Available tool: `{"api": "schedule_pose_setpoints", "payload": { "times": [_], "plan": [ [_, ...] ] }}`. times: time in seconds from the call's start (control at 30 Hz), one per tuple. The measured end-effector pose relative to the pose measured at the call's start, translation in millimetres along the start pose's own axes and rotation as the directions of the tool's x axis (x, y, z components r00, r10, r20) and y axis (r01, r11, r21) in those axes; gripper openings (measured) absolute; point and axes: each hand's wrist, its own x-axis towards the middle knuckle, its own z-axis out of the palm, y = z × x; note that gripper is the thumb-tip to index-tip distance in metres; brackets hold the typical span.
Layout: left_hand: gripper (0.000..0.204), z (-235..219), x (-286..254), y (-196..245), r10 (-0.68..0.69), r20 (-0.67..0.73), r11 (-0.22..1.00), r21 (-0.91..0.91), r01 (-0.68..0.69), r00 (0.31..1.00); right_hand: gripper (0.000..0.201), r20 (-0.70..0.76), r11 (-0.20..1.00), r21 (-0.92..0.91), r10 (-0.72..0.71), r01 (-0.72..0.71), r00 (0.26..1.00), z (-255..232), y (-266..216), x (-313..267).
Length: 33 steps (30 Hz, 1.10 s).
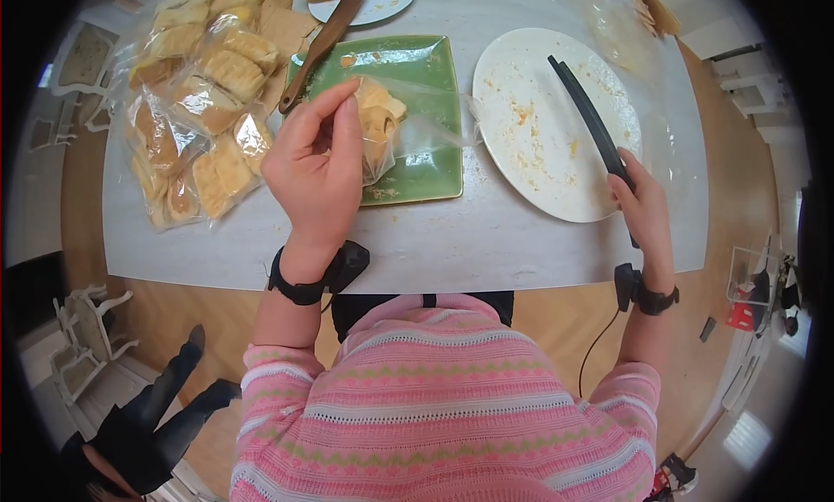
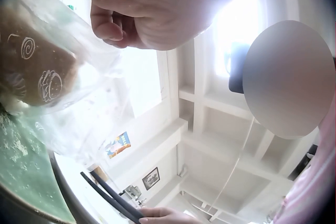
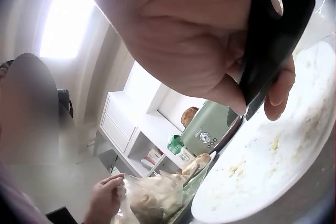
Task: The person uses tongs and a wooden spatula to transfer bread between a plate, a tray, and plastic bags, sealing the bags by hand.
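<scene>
My left hand (image 1: 314,172) pinches the top edge of a clear plastic bag (image 1: 434,124) between thumb and fingers. Inside the bag is a piece of bread (image 1: 379,119), held over the square green plate (image 1: 426,176). White printed drawings show on the bag in the left wrist view, in front of the bread (image 2: 42,56). Black tongs (image 1: 591,119) are gripped by my right hand (image 1: 645,202), their tips over the round white plate (image 1: 556,185). Crumbs lie on that plate, and nothing is between the tong arms. The right wrist view shows the tongs' handle end (image 3: 278,35) close up.
Several bagged breads (image 1: 213,102) are piled at the left. A brown wooden utensil (image 1: 326,46) leans across the green plate's corner. A small white plate (image 1: 382,6) with bread sits at the back, and loose plastic bags (image 1: 617,24) at the right. Another person (image 1: 165,406) is at lower left.
</scene>
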Motion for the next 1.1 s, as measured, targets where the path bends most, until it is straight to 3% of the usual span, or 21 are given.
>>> {"api": "schedule_pose_setpoints", "payload": {
  "times": [0.07, 0.2, 0.27, 0.3, 0.37, 0.4, 0.47, 0.5, 0.57, 0.63, 0.7, 0.83, 0.93, 1.0, 1.1],
  "plan": [
    [0.017, 1, 0, -2, 0.016, 0.014, 1.0, 0.001, -0.016, 1.0, 0.049, -0.132, 0.959, -0.25, -0.17, 0.133, 0.977, 12, 4, 8],
    [0.018, 1, 0, -1, 0.04, 0.019, 0.999, -0.014, -0.039, 0.999, 0.047, -0.105, 0.957, -0.275, -0.131, 0.097, 0.986, 27, 1, 20],
    [0.018, 1, -1, 3, -0.013, 0.021, 0.999, -0.045, 0.014, 1.0, 0.045, -0.151, 0.906, -0.38, -0.261, 0.188, 0.953, 32, 4, 23],
    [0.017, 0, -2, 4, -0.066, 0.021, 0.995, -0.077, 0.068, 0.998, 0.045, -0.153, 0.907, -0.378, -0.259, 0.186, 0.954, 33, 2, 22],
    [0.017, 1, -3, 4, -0.066, 0.029, 0.994, -0.089, 0.069, 0.997, 0.044, -0.232, 0.837, -0.493, -0.389, 0.237, 0.892, 36, -10, 14],
    [0.016, 1, -3, 4, -0.069, 0.032, 0.992, -0.103, 0.072, 0.997, 0.044, -0.232, 0.838, -0.493, -0.388, 0.236, 0.892, 36, -17, 10],
    [0.016, 1, -5, 4, -0.072, 0.043, 0.992, -0.098, 0.076, 0.996, 0.04, -0.298, 0.801, -0.425, -0.564, 0.422, 0.77, 37, -35, -2],
    [0.016, 1, -6, 4, -0.075, 0.056, 0.992, -0.093, 0.08, 0.996, 0.04, -0.298, 0.802, -0.425, -0.562, 0.42, 0.772, 38, -48, -10],
    [0.015, 3, -9, 4, -0.068, 0.047, 0.992, -0.102, 0.072, 0.997, 0.038, -0.166, 0.86, 0.103, -0.48, 0.5, 0.861, 47, -76, -29],
    [0.015, 7, -12, 4, -0.06, 0.036, 0.991, -0.115, 0.064, 0.998, 0.039, -0.018, 0.808, 0.31, -0.521, 0.5, 0.853, 68, -91, -44],
    [0.016, 9, -15, 2, -0.002, 0.01, 0.996, -0.092, 0.003, 1.0, 0.048, 0.023, 0.755, 0.398, -0.577, 0.522, 0.817, 89, -120, -55],
    [0.015, 8, -17, 6, -0.001, 0.019, 0.996, -0.09, 0.002, 1.0, 0.05, -0.033, 0.729, 0.51, -0.514, 0.456, 0.857, 115, -154, -44],
    [0.015, 4, -16, 10, -0.021, 0.05, 0.996, -0.084, 0.025, 0.999, 0.036, 0.073, 0.752, 0.455, -0.565, 0.476, 0.822, 122, -165, -31],
    [0.017, 1, -15, 10, -0.025, 0.057, 0.994, -0.101, 0.031, 0.998, 0.019, -0.041, 0.637, 0.358, -0.72, 0.683, 0.693, 130, -166, -26],
    [0.02, -2, -13, 8, -0.037, 0.069, 0.986, -0.163, 0.048, 0.997, 0.015, -0.116, 0.633, 0.291, -0.722, 0.718, 0.683, 127, -173, -26]
  ]
}}
